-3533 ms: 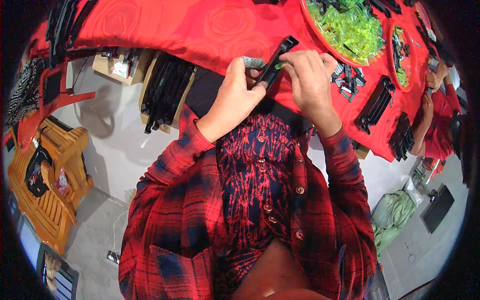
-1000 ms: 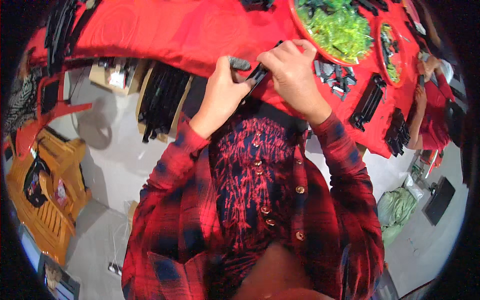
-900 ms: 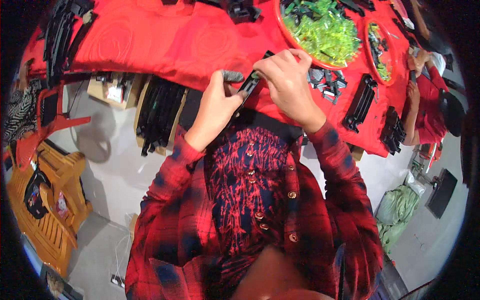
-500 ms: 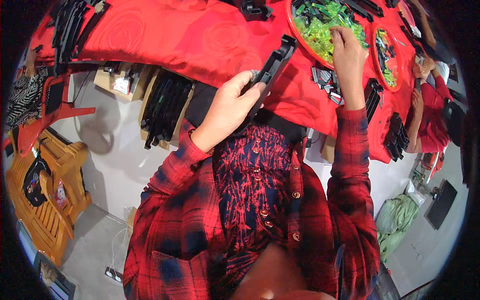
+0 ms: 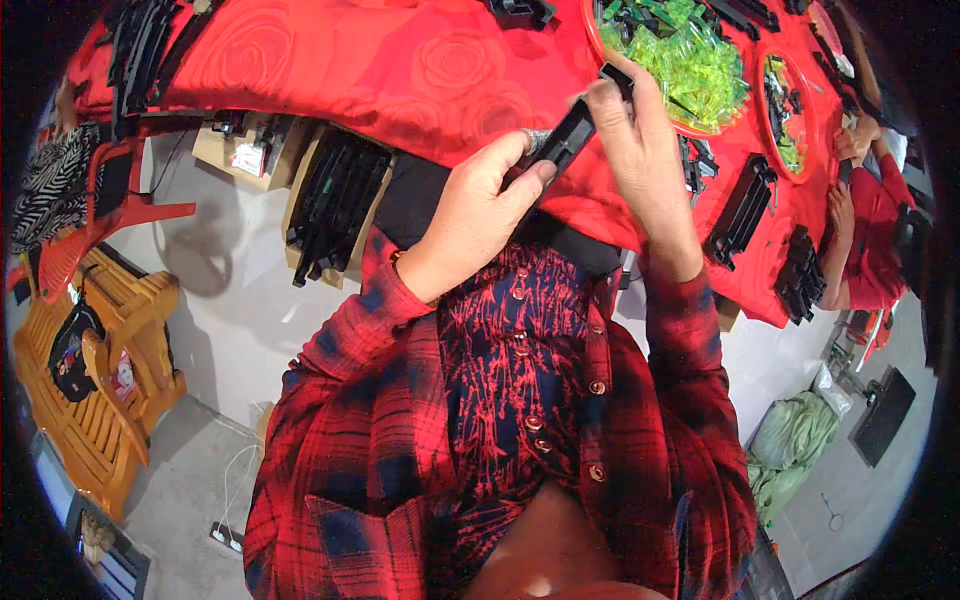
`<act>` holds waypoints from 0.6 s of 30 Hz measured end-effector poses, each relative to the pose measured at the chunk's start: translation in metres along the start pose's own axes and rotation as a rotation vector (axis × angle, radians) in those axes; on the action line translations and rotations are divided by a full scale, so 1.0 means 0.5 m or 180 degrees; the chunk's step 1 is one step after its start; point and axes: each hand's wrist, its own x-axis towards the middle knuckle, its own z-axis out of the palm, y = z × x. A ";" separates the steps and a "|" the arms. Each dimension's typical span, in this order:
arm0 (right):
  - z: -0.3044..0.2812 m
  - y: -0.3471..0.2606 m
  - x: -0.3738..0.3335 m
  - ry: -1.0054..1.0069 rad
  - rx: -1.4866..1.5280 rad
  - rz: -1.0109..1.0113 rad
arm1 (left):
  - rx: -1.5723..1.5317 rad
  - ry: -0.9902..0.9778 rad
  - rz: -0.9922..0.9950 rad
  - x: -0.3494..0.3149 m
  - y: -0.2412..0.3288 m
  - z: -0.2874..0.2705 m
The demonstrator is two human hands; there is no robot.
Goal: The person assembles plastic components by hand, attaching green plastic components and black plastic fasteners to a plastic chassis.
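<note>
A long, narrow black plastic part (image 5: 570,138) with a channel along it slants up and to the right in front of me, above the near edge of the table. My left hand (image 5: 475,212) is closed round its lower end, thumb on top. At the upper end, the thumb and fingers of my right hand (image 5: 645,150) are closed on the part. Any small piece between those fingertips is hidden. Just beyond my right hand stands a round red-rimmed basket (image 5: 592,30) heaped with yellow-green transparent plastic pieces (image 5: 690,85) and some darker ones.
A smaller red basket (image 5: 800,110) holds mixed pieces. Black parts (image 5: 742,212) lie on the red tablecloth (image 5: 380,70) at right, with more (image 5: 140,50) at far left. Below the table is a box of black strips (image 5: 335,205). A person's hand (image 5: 858,140) works at far right.
My right hand has come from the basket of yellow-green pieces, down and left, to the upper end of the black part. My left hand still grips that part, now slightly lower.
</note>
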 end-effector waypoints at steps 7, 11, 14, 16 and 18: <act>0.022 -0.030 -0.020 0.0168 -0.0299 -0.0233 | -0.0605 -0.0341 -0.0838 0.004 0.003 0.012; 0.034 -0.009 -0.022 0.0276 -0.0329 -0.0374 | -0.0418 -0.0226 -0.0647 0.002 -0.008 0.008; 0.040 -0.008 -0.029 0.0458 -0.0352 -0.0285 | -0.0243 -0.0260 -0.0608 0.007 -0.006 0.013; 0.043 0.002 -0.027 0.0557 -0.0579 -0.0161 | -0.0267 -0.0332 -0.0669 0.015 -0.009 0.009; 0.047 0.021 -0.029 0.0701 -0.0591 -0.0084 | -0.0508 -0.0744 -0.1120 0.029 -0.015 0.003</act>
